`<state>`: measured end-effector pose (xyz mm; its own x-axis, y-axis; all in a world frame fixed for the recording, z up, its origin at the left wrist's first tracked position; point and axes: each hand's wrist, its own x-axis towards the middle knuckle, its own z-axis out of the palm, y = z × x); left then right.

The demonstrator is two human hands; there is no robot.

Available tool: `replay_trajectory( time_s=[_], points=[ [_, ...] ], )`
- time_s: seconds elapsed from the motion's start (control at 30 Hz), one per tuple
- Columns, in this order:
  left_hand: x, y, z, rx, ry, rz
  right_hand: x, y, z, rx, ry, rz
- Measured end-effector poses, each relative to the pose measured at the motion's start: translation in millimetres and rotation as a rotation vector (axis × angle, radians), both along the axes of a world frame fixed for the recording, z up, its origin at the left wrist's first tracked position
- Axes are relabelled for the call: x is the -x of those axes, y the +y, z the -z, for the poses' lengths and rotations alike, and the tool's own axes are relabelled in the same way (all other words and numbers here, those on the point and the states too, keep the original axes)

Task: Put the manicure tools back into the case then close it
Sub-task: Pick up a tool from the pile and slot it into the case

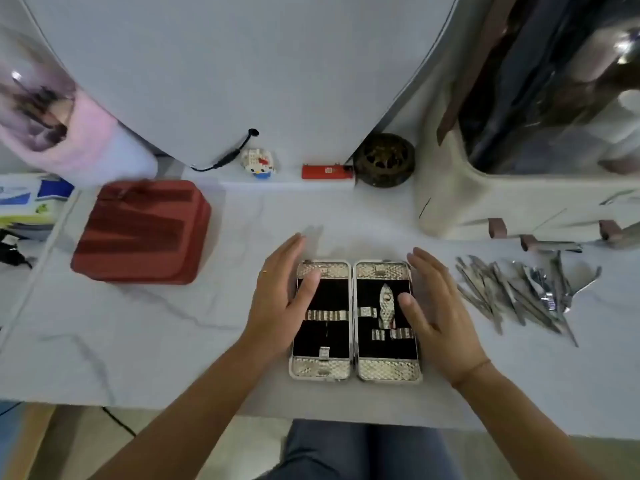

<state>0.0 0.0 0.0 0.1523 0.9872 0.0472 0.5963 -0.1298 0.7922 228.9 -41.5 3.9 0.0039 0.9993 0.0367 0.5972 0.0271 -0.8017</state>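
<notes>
- The left grip is released: the fingers are straight and together, and they hold nothing. The palm lies along the left edge of the case, and the thumb reaches over the black lining of the left half.
- The right grip is also released and holds nothing. It lies along the right edge in the same way, with the thumb over the lining of the right half.
- I think both palms flank the case to keep it flat and steady, so that it does not slide or fold shut while it is filled.
- The case lies open like a book on the desk, directly in front of the person. Only one piece, a nail clipper, sits in the right half, just beside the right thumb. The silver loops of the left half are empty.
- The loose tools lie in a heap on the desk at 3 o'clock from the case, near the right grip. This side looks convenient for picking them one by one.
- A red pouch rests at 10 o'clock, well apart.
- In my judgement the task is near its beginning: almost all tools are outside, and closing comes last.
</notes>
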Motion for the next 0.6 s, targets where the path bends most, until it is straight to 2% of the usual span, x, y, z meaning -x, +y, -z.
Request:
replay_trajectory(
  time_s=[0.27, 0.47, 0.6],
  points=[
    [-4, -4, 9, -0.161, 0.06, 0.119, -3, -5, 20, -0.158, -0.054, -0.046],
    [-4, -8, 14, -0.121, 0.026, 0.124, 1, -17, 19, -0.146, -0.138, -0.068],
    [-7, -11, 10, -0.129, 0.042, 0.129, 4, -24, 12, -0.164, -0.1, 0.003]
  ],
)
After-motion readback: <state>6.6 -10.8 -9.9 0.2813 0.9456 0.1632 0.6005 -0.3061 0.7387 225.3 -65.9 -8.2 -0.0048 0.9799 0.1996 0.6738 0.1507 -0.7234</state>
